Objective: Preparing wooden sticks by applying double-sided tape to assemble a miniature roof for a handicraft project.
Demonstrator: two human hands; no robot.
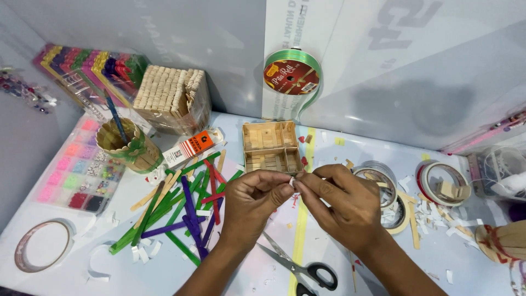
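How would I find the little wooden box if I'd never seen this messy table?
Start at the green ribbon roll propped against the back wall, then look straight below it on the table. There sits the small box, just behind the two hands. It is open on top, square, built of plain uncoloured sticks, unlike the loose coloured sticks scattered to its left.
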